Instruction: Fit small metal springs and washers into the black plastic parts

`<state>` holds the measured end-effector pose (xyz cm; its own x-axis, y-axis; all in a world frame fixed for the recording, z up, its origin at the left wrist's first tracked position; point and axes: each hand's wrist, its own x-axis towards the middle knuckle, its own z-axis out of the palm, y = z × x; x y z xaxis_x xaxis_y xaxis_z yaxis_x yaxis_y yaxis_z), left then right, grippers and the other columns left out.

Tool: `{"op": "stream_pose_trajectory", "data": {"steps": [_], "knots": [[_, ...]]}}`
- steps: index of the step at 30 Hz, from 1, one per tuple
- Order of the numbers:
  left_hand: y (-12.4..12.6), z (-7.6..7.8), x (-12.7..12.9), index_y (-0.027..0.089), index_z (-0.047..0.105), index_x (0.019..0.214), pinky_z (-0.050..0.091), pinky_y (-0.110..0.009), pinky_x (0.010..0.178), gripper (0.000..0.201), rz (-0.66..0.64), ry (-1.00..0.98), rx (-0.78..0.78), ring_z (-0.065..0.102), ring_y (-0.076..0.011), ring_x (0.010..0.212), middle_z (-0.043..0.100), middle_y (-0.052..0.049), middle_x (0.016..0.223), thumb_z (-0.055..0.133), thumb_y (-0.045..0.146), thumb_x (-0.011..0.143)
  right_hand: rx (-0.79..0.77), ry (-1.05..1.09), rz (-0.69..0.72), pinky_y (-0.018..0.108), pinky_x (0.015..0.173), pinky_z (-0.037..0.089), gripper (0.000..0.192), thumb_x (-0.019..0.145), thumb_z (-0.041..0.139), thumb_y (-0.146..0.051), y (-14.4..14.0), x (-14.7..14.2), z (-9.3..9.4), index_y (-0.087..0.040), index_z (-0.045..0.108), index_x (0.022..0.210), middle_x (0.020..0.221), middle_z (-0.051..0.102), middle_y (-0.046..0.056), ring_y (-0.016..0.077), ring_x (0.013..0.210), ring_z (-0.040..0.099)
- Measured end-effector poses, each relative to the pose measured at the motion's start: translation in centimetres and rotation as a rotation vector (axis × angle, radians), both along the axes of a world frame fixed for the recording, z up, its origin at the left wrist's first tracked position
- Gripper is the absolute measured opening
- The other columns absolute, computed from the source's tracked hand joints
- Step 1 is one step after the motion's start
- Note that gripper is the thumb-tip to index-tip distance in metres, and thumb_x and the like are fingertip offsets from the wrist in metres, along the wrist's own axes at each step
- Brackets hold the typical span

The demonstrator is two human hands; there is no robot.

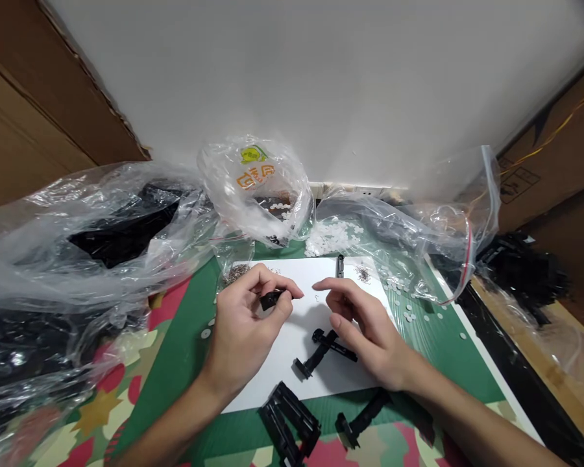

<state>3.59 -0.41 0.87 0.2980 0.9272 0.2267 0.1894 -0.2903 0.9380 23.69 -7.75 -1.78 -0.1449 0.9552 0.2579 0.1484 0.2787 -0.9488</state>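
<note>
Black clip (271, 299) pinched in curled left hand (246, 331); right hand (365, 331) loose, empty, fingers half-bent above white sheet (296, 337).

Left hand (246, 327) pinches a small black plastic part (271, 299), matt finish; more matt black plastic clips (325, 350) lie on a smooth white paper sheet (292, 370) at centre, with others (292, 425) at 6 o'clock on the worktop. Clear glossy crinkled plastic bags (78, 240) sit at 9 to 2 o'clock, one (255, 185) with printed lettering, and small white matt discs (333, 237) at 12 o'clock. The worktop has a smooth green mat (418, 350) and a patterned cloth-like cover (102, 402) at 7 o'clock; brown matt cardboard (29, 117) at 10 o'clock.
</note>
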Motion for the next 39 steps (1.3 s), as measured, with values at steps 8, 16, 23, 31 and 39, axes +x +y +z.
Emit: {"op": "stream_pose_trajectory", "data": {"steps": [8, 16, 23, 31, 39], "knots": [[0.4, -1.2, 0.5, 0.025, 0.048, 0.1, 0.05, -0.026, 0.073, 0.017, -0.127, -0.105, -0.222, 0.064, -0.0133, 0.078, 0.07, 0.003, 0.09, 0.064, 0.029, 0.103, -0.025, -0.022, 0.004, 0.031, 0.075, 0.041, 0.037, 0.105, 0.051, -0.02, 0.2, -0.3, -0.8, -0.026, 0.054, 0.141, 0.091, 0.049, -0.001, 0.0182, 0.083, 0.048], [1.3, -1.2, 0.1, 0.027, 0.046, 0.115, 0.038, -0.024, 0.063, 0.02, -0.036, -0.181, -0.288, 0.048, -0.0119, 0.065, 0.062, 0.008, 0.072, 0.061, 0.033, 0.103, -0.122, -0.256, -0.105, 0.029, 0.073, 0.042, 0.031, 0.111, 0.041, -0.022, 1.3, 0.1, -1.6, -0.021, 0.067, 0.128, 0.095, 0.066, 0.002, 0.0168, 0.079, 0.056], [0.8, -1.3, 0.2, 0.025, 0.05, 0.121, 0.028, -0.026, 0.06, 0.022, -0.059, -0.157, -0.35, 0.036, -0.0116, 0.058, 0.048, 0.012, 0.061, 0.057, 0.037, 0.104, -0.051, -0.501, -0.212, 0.029, 0.07, 0.044, 0.017, 0.104, 0.057, -0.019, 1.5, -0.5, -1.8, -0.02, 0.073, 0.108, 0.093, 0.068, 0.005, 0.0184, 0.075, 0.061], [0.4, -1.3, 0.3, 0.018, 0.06, 0.123, 0.03, -0.029, 0.063, 0.029, -0.098, -0.125, -0.328, 0.041, -0.0135, 0.065, 0.047, 0.008, 0.066, 0.057, 0.04, 0.104, -0.152, -0.531, -0.266, 0.03, 0.07, 0.046, 0.011, 0.096, 0.064, -0.014, 2.6, -1.0, -1.5, -0.02, 0.073, 0.095, 0.087, 0.069, 0.003, 0.0192, 0.074, 0.063], [0.5, -1.7, 0.1, 0.016, 0.071, 0.1, 0.032, -0.027, 0.058, 0.024, -0.262, -0.053, -0.339, 0.045, -0.0127, 0.065, 0.066, -0.001, 0.083, 0.058, 0.037, 0.104, -0.212, -0.566, -0.21, 0.031, 0.07, 0.044, 0.011, 0.096, 0.061, -0.016, 2.6, -0.5, -1.6, -0.02, 0.071, 0.095, 0.089, 0.073, 0.004, 0.02, 0.077, 0.065]]}}
